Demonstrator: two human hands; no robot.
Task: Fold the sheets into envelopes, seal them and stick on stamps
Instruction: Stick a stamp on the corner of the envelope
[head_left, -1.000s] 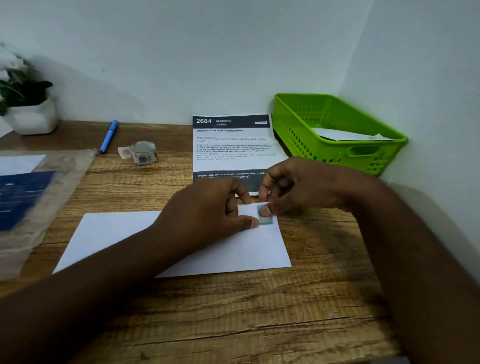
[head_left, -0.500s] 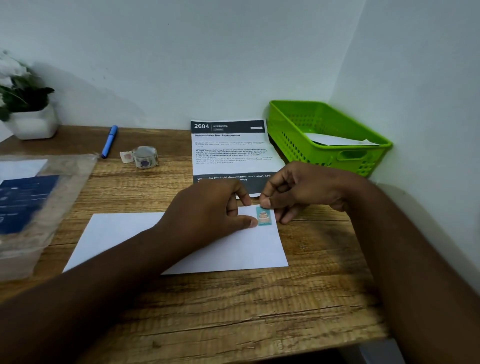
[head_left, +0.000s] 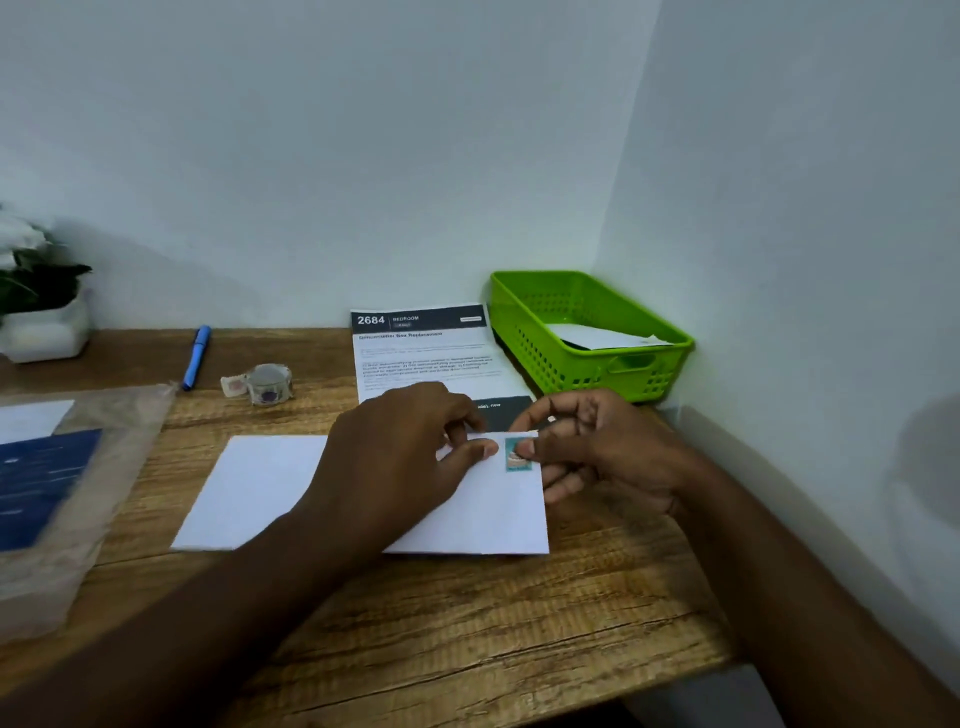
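Observation:
A white envelope (head_left: 260, 493) lies flat on the wooden desk (head_left: 467, 623). A small teal stamp (head_left: 514, 462) sits in its upper right corner. My left hand (head_left: 405, 457) rests on the envelope, its thumb pressing the paper just left of the stamp and the other fingers curled at the far edge. From the right, my right hand (head_left: 602, 452) reaches in with its thumb tip pressing on the stamp's right edge. Its other fingers are loosely curled beside the envelope's corner.
A roll of stamps (head_left: 267, 384) and a blue pen (head_left: 196, 357) lie at the back left. A printed sheet (head_left: 426, 353) lies behind my hands. A green basket (head_left: 597, 384) holding white paper stands in the right corner, a plastic bag (head_left: 78, 519) at left, a potted plant (head_left: 44, 332) behind it.
My right hand has shifted from pinching the stamp's top to pressing its thumb on the stamp's right edge. The left hand stays put on the envelope. My view has tilted upward.

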